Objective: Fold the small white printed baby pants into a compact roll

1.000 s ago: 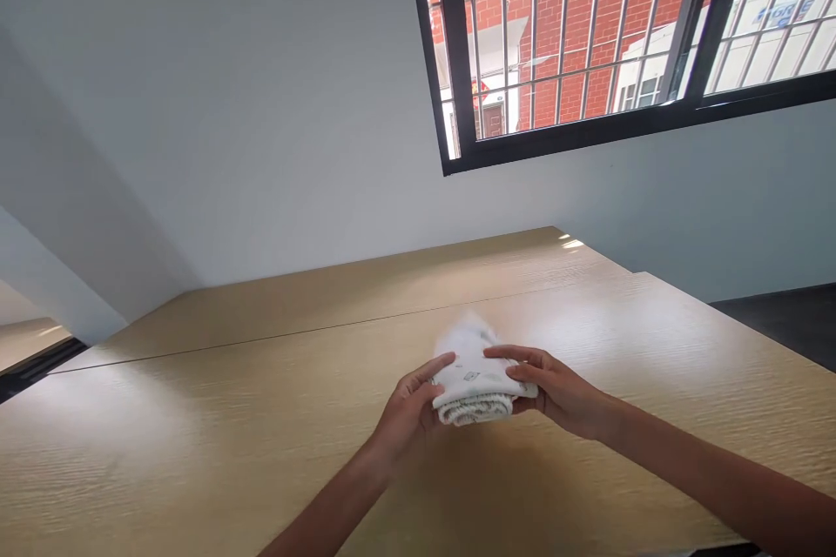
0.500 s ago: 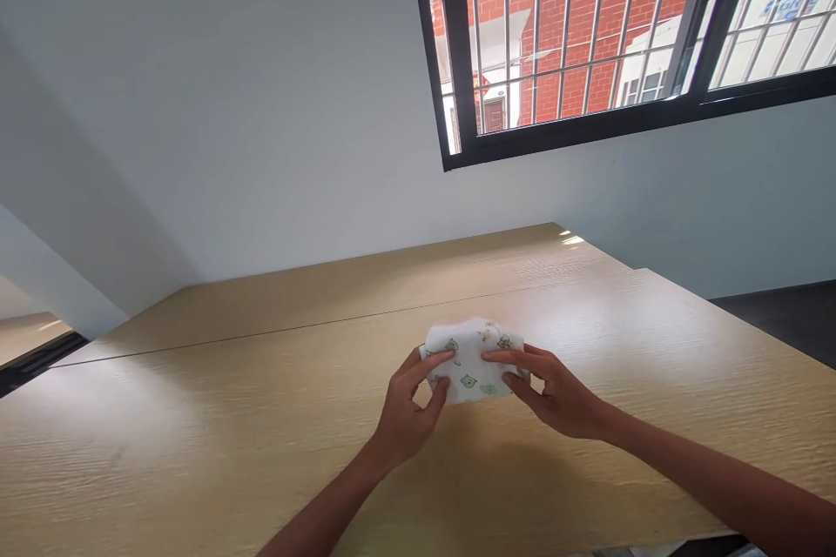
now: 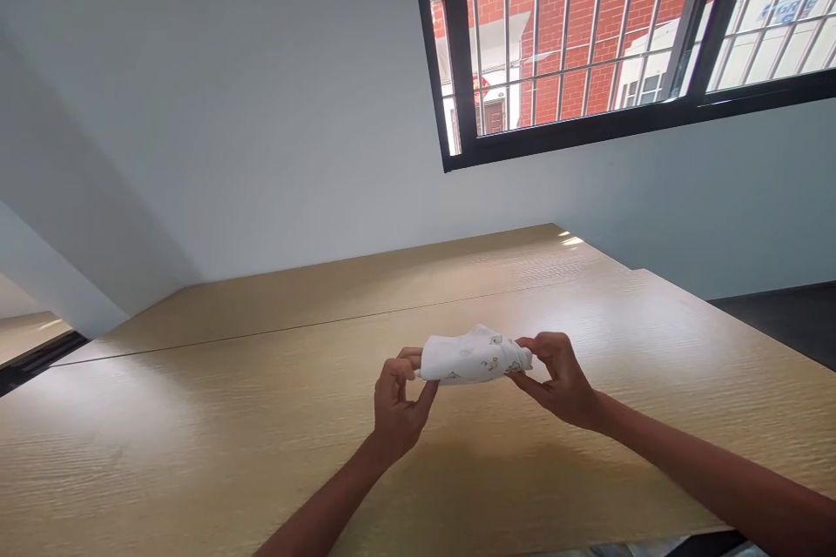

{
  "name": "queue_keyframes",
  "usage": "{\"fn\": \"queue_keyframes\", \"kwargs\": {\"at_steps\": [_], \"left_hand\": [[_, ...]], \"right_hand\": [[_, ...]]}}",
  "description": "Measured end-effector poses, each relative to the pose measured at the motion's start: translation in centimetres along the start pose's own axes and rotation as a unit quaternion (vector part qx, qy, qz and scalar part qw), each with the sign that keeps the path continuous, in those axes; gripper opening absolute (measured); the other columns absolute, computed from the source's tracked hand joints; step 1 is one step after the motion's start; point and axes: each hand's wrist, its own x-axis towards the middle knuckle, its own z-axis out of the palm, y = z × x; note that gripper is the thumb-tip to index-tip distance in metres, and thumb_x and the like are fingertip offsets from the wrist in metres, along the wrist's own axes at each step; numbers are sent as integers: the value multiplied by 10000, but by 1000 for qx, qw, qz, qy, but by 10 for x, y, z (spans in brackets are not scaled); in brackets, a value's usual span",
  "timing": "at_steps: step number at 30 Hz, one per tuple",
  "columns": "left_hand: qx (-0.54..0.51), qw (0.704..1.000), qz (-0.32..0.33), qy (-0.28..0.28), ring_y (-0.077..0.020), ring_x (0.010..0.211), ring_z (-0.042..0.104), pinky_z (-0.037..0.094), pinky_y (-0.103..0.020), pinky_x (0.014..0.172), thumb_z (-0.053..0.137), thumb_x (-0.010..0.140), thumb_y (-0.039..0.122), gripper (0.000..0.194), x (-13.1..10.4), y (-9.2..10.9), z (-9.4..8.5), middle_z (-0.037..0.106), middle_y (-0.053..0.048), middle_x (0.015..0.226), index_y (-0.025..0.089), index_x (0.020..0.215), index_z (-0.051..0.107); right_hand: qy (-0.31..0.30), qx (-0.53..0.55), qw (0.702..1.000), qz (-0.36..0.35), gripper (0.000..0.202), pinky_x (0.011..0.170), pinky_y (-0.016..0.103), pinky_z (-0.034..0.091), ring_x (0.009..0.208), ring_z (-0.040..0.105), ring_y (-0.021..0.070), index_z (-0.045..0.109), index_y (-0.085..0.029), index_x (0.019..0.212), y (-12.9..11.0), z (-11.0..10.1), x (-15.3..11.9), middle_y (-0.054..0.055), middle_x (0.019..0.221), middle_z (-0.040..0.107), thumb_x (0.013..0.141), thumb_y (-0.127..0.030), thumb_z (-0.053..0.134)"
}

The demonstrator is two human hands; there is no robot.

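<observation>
Head view: folded white printed cloth (image 3: pixel 467 359) has just been turned over, the broad face seen half a second ago giving way to a narrower side. Left hand (image 3: pixel 400 409) pinches its left end, right hand (image 3: pixel 565 385) its right, thumbs and fingers clamped on fabric; it looks held above the wood-grain table (image 3: pixel 228 418), so apparently handling isn't finished.

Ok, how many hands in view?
2: the left hand on the left end of the white printed cloth, the right hand on its right end. Some fingers are partly hidden.
</observation>
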Motion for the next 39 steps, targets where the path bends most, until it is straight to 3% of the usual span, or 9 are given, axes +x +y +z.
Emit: {"fn": "queue_keyframes", "kwargs": {"at_steps": [3,6,10,14,17,22,26,32,39], "left_hand": [[101,995,-20,-5,-170,787,521,429,-266,677,637,776,58,301,0,-4,-3,559,-6,829,239,939,459],[192,978,-43,-69,-179,773,508,412,-277,685,621,793,92,283,3,-5,-6,557,-31,867,231,1034,566],[189,973,-66,-119,-219,830,534,429,-309,720,595,844,179,145,8,-2,-6,581,-57,856,227,967,656],[108,976,-146,-116,-239,953,544,438,-334,832,627,854,284,136,12,2,-5,595,-90,999,201,959,651],[-16,952,-264,-151,-218,895,577,465,-295,773,613,876,368,204,13,3,-2,621,-78,937,177,946,630],[-140,895,-409,-114,-168,731,599,471,-243,634,701,800,437,357,12,-3,0,629,-27,795,172,1000,570],[-220,837,-497,-63,-115,581,570,437,-197,540,759,747,420,570,10,-7,-1,605,52,696,261,1193,442],[-324,784,-527,-50,-108,658,588,477,-209,617,759,744,278,251,9,-11,0,626,12,784,195,883,568],[-352,778,-519,-40,-129,768,599,476,-221,674,705,790,265,180,13,-8,-2,653,-37,925,167,927,640]], "right_hand": [[-50,-83,995,26,403,691,314,543,886,621,207,467,-253,1230,0,-2,3,79,1040,597,858,-188,609],[-114,-129,985,25,445,689,364,518,827,579,223,466,-264,1310,2,-4,7,74,951,618,881,-171,534],[-169,-130,977,27,462,715,393,498,831,544,233,489,-268,1324,5,-4,7,77,921,596,876,-156,501],[-154,-80,979,111,207,691,351,494,849,535,221,639,-244,1066,0,-3,12,84,969,529,871,-250,569],[-151,10,967,203,133,666,321,480,837,541,210,639,-222,953,-6,-4,17,70,960,543,870,-317,598],[-135,172,900,377,356,540,249,421,690,549,159,506,-247,1087,-10,-3,20,3,840,583,837,-453,653],[-83,246,852,454,377,546,225,427,721,568,145,476,-253,968,-11,-2,21,0,912,605,783,-483,710],[-69,383,801,456,254,858,352,487,934,580,194,618,-219,959,-6,-3,22,35,966,619,810,-413,686],[-101,346,828,430,556,937,390,456,1056,576,225,540,-255,1215,-7,-5,20,67,1164,608,725,-329,793]]}}
